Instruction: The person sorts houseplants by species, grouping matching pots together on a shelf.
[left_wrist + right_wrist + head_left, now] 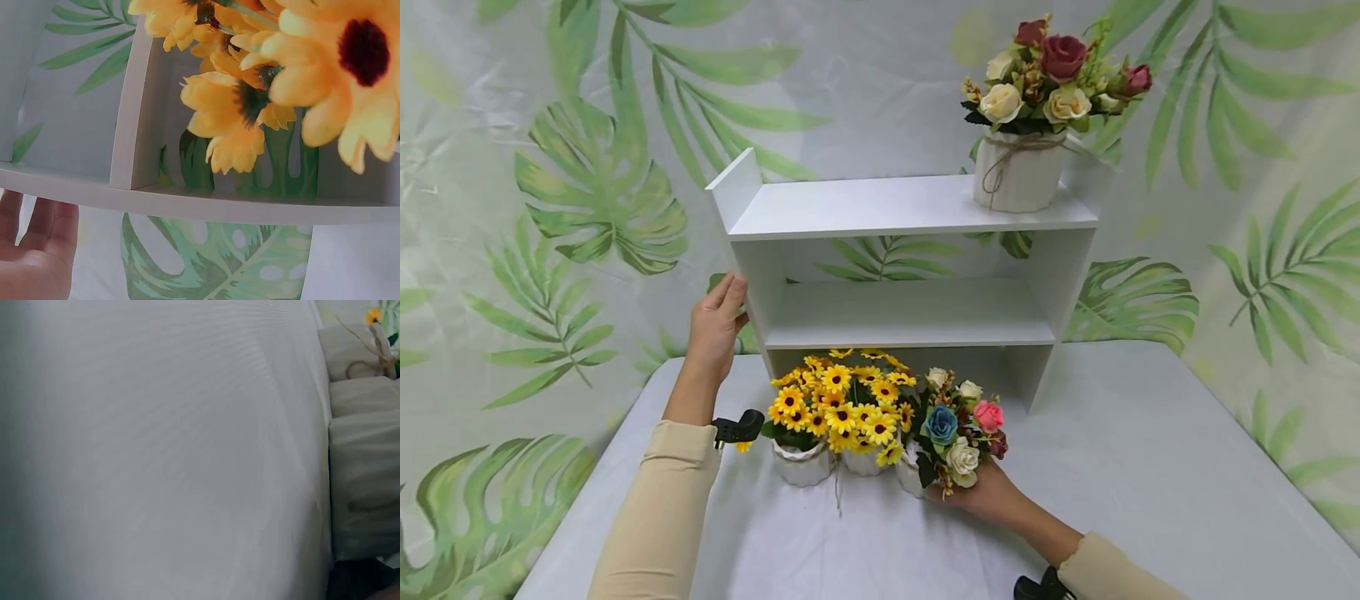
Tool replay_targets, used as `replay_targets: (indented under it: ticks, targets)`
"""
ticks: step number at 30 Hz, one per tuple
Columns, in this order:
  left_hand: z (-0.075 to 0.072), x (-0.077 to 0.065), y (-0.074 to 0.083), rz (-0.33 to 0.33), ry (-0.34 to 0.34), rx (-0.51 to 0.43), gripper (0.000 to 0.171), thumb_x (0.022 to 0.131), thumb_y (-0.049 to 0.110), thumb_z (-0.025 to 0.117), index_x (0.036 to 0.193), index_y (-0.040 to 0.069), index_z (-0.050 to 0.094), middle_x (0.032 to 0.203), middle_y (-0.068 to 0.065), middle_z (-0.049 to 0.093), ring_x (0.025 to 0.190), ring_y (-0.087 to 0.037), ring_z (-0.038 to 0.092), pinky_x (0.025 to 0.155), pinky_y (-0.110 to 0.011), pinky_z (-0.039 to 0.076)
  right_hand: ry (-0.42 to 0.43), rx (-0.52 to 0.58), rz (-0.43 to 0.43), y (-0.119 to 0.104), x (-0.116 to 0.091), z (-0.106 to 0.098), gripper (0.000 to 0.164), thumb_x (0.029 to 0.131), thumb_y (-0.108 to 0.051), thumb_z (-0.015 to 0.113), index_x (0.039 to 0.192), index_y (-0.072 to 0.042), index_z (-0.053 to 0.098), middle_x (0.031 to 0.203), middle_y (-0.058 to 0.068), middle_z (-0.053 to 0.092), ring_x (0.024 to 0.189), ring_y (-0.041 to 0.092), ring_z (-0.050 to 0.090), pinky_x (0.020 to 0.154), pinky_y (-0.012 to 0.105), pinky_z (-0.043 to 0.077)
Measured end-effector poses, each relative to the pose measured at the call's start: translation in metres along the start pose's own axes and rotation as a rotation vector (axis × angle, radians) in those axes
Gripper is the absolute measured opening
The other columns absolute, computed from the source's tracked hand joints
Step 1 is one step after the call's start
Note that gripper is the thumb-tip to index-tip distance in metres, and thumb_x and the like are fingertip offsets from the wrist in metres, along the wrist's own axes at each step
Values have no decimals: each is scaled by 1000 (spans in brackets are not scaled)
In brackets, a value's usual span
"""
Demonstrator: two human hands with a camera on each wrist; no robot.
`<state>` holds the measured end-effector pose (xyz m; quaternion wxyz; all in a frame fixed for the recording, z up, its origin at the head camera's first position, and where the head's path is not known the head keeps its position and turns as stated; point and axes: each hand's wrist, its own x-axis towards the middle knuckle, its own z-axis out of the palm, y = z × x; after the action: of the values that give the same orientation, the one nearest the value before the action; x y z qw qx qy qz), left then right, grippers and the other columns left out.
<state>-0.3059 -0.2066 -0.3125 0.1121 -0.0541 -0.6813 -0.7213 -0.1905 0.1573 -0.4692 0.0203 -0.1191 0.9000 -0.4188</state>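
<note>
My left hand (718, 312) is raised at the outer left side of a white shelf unit (891, 312). In the left wrist view, its straight fingers (42, 225) rest at the side panel's edge. Low at the front, my right hand (981, 492) holds a white flower pot (910, 477) with blue, pink and cream roses (961, 454); the blooms hide most of its fingers. Left of that pot, two white pots (805, 464) of yellow sunflowers (842, 404) stand side by side on the table, before the bottom shelf.
On the top shelf's right end stands a white pot (1018, 175) of dark red and cream roses, tied with twine. The white-covered table (1150, 467) reaches back to a leaf-print curtain (880, 92). A raised end panel (737, 187) borders the top shelf's left.
</note>
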Motion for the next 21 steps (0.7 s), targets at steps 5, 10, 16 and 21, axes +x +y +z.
replay_targets:
  ticks: [5,10,16,21]
  targets:
    - [1,-1,1,14,-2,-5,59,102,41,50,154,15,38,162,-4,35,147,-18,34,124,-48,27,30,20,-10,0,2,3,89,71,-21,90,142,4,44,142,19,55,133,34,51,110,43,45]
    - [1,0,0,24,-1,-7,58,102,41,50,153,15,39,161,-4,37,146,-18,35,124,-48,27,49,7,-24,-3,2,3,85,71,-21,90,140,4,47,139,19,57,129,31,53,107,39,47]
    - [0,0,-1,22,-3,-3,61,102,42,51,154,14,38,162,-4,35,147,-19,34,124,-48,27,63,2,-16,-6,3,5,77,73,-19,88,136,3,51,136,18,59,125,26,53,104,34,48]
    - [0,0,-2,21,-1,7,60,101,43,50,153,15,39,161,-4,36,147,-19,35,124,-48,27,74,24,3,-6,5,7,76,73,-20,88,136,2,51,136,17,58,126,25,51,104,34,46]
